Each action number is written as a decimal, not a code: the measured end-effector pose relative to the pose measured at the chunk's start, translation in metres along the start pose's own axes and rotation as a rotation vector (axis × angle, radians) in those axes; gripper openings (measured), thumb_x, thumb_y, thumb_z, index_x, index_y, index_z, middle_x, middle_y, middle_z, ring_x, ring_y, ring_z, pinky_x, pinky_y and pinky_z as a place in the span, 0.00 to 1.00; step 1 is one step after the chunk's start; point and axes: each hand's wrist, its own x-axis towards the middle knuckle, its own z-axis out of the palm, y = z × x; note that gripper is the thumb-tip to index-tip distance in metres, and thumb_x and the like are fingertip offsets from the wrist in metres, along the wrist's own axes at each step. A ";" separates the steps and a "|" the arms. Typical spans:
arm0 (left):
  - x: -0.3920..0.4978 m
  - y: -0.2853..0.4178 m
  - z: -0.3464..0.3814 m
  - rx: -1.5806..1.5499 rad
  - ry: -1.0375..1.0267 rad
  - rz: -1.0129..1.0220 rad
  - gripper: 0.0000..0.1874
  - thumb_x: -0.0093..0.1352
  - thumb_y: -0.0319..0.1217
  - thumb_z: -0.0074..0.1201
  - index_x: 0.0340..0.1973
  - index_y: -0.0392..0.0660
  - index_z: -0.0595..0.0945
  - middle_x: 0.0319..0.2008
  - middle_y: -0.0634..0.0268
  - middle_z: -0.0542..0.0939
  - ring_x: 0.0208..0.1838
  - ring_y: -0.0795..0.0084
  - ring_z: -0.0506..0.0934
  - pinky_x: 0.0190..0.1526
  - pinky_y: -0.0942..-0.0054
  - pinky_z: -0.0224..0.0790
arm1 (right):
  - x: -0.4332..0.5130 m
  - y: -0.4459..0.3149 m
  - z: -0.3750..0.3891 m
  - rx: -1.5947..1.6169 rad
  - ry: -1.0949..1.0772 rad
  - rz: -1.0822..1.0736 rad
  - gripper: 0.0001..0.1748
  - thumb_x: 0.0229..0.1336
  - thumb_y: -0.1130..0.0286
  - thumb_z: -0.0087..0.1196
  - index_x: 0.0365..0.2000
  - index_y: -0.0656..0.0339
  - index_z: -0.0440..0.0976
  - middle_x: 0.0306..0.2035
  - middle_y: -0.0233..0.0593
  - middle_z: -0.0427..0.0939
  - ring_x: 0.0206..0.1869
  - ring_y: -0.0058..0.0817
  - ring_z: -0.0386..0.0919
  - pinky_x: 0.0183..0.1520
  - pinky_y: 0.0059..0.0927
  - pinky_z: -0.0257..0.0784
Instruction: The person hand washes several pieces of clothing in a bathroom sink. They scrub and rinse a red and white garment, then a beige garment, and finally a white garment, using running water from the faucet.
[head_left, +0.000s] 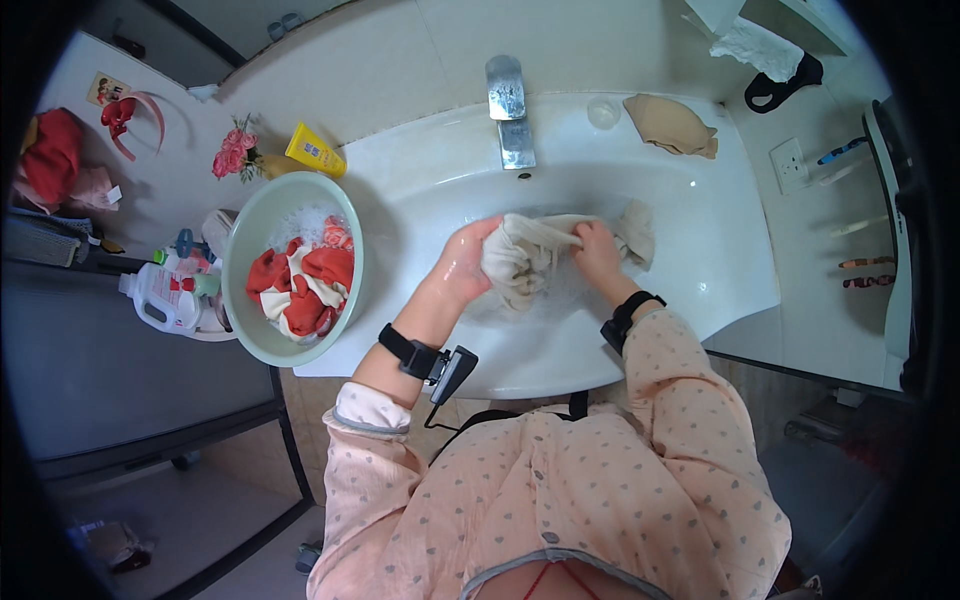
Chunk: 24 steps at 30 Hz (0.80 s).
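Observation:
A wet, cream-coloured cloth garment (525, 251) is bunched up over the soapy water of the white washbasin (435, 375). My left hand (463, 259) cups its gathered left side, the thumb at the top. On the other side, my right hand (596, 251) pinches a stretched fold between thumb and fingers. Part of the pale cloth (636, 234) trails to the right of my right hand, into the basin. Whether it is one piece with the bunch I cannot tell. Behind the cloth rises the chrome faucet (512, 112).
To the left, a pale green tub (234, 300) holds red and white wet clothes (311, 289) with suds. A yellow tube (315, 150) and pink flowers (235, 154) sit behind it, detergent bottles (165, 296) beside it. A folded beige cloth (670, 126) lies on the basin's back right rim.

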 end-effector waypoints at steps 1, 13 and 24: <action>-0.012 0.009 0.009 -0.073 -0.154 -0.015 0.16 0.66 0.34 0.42 0.42 0.34 0.74 0.43 0.55 0.76 0.45 0.62 0.75 0.51 0.63 0.65 | 0.005 0.001 -0.010 0.136 0.029 0.001 0.12 0.44 0.66 0.53 0.31 0.61 0.72 0.36 0.43 0.71 0.40 0.44 0.69 0.42 0.36 0.66; 0.008 0.027 -0.065 0.932 0.430 0.303 0.15 0.60 0.24 0.48 0.44 0.44 0.72 0.32 0.66 0.73 0.34 0.73 0.72 0.39 0.75 0.66 | 0.038 -0.017 -0.111 0.611 -0.223 0.216 0.07 0.46 0.73 0.45 0.28 0.61 0.72 0.26 0.31 0.71 0.32 0.23 0.68 0.36 0.26 0.64; 0.081 -0.074 -0.106 2.040 0.332 0.436 0.15 0.59 0.31 0.49 0.42 0.46 0.70 0.38 0.52 0.75 0.41 0.52 0.75 0.42 0.60 0.67 | 0.014 -0.067 0.054 0.170 -0.543 0.018 0.12 0.45 0.71 0.49 0.35 0.58 0.71 0.45 0.45 0.69 0.49 0.44 0.66 0.45 0.41 0.66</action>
